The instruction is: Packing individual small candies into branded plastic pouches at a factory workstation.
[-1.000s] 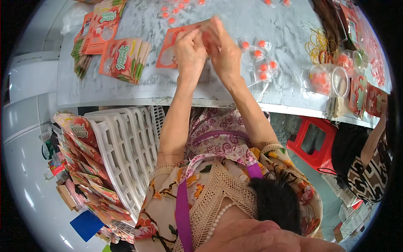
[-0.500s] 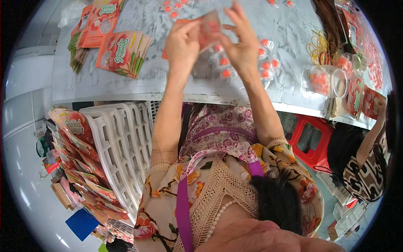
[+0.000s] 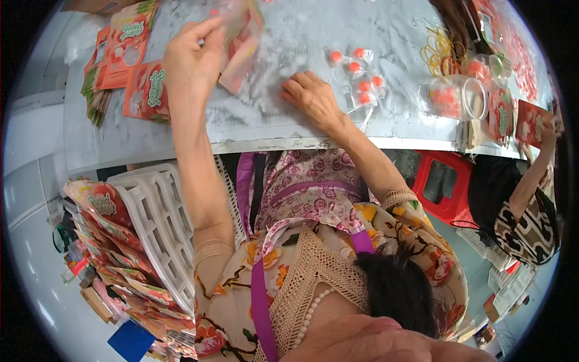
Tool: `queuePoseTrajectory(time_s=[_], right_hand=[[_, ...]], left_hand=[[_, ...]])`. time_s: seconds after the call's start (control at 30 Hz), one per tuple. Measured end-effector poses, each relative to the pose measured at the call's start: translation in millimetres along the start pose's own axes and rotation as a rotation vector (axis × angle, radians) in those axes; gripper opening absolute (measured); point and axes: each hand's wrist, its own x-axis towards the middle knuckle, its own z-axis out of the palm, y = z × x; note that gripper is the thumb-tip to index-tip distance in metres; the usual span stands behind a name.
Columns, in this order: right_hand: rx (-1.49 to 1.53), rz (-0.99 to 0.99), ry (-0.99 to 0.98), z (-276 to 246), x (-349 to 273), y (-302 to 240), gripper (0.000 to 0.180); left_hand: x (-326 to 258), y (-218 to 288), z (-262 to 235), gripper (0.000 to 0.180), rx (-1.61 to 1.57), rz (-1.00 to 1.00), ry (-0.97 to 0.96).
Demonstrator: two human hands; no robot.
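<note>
My left hand (image 3: pixel 196 54), raised at the upper left of the table, is closed on a red printed pouch (image 3: pixel 244 51) blurred by motion. The pouch hangs to the right of its fingers. Lower down, my right hand (image 3: pixel 313 99) is palm-down over the tabletop with its fingers bent and close together. A hint of red shows at its fingertips, but what lies under them is hidden. To its right lie several small clear packets (image 3: pixel 364 85), each with a round red piece inside.
Stacked red pouches (image 3: pixel 123 51) lie at the far left of the table (image 3: pixel 398 123). A clear jar (image 3: pixel 447 99) with red pieces lies on its side at the right, near yellow rubber bands (image 3: pixel 443 51). White crates (image 3: pixel 160 211) and a red stool (image 3: pixel 443 187) stand below. Another person's hand (image 3: pixel 547 130) holds a red pouch.
My left hand has moved left with the pouch, away from my right hand. My right hand has come down to the table, where some packets lay and are out of sight.
</note>
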Motion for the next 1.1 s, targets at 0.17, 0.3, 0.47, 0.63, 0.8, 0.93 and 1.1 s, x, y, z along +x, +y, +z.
queuePoseTrajectory(time_s=[0.17, 0.3, 0.47, 0.63, 0.8, 0.93, 1.1], right_hand=[[0.187, 0.259, 0.363, -56, -41, 35, 0.038], [-0.276, 0.145, 0.317, -71, -43, 50, 0.051], [-0.236, 0.201, 0.196, -60, -51, 58, 0.032], [0.356, 0.519, 0.506, -84, -28, 60, 0.014], [1.512, 0.626, 1.007, -152, 43, 1, 0.020], [1.765, 0.406, 1.013, -142, 79, -23, 0.026], [1.627, 0.449, 0.957, -135, 64, -26, 0.026]], left_hand=[[-6, -20, -10, 0.025, -0.192, -0.016, -0.011], [-4, -15, -1, 0.025, -0.307, -0.077, -0.057], [-8, -4, 5, 0.026, -0.291, -0.069, -0.065], [-10, 16, 24, 0.026, -0.398, -0.027, -0.077], [-9, 37, 52, 0.022, -0.218, 0.008, -0.084], [-10, 48, 73, 0.022, -0.189, 0.085, -0.069], [-9, 44, 85, 0.025, -0.241, 0.058, -0.085]])
